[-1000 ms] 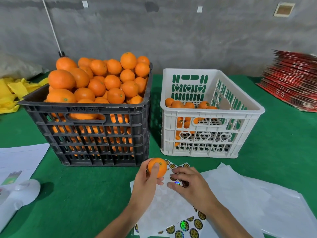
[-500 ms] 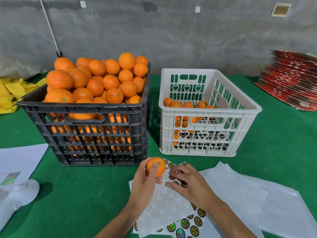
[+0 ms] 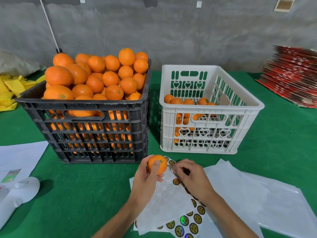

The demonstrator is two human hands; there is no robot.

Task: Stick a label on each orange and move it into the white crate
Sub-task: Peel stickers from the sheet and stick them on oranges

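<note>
Peel one round gold label cleanly off the white backing sheet and press it flat on bare peel. The left hand grips the small round orange, at six o'clock from the white slatted plastic crate. The right hand curls fingertips-down at three o'clock of the fruit, apparently pinching a label.

On the table before you, the heaped crate stands left of the white crate, the two side by side with a narrow gap, and a few oranges lie in the white crate's left part. Your left hand holds an orange in front of that gap, over the label sheets at the near edge, with your right hand just beside it on the sheets. Papers lie at the left edge, flat cartons are stacked toward the far right corner, and more sheets spread at the near right.
</note>
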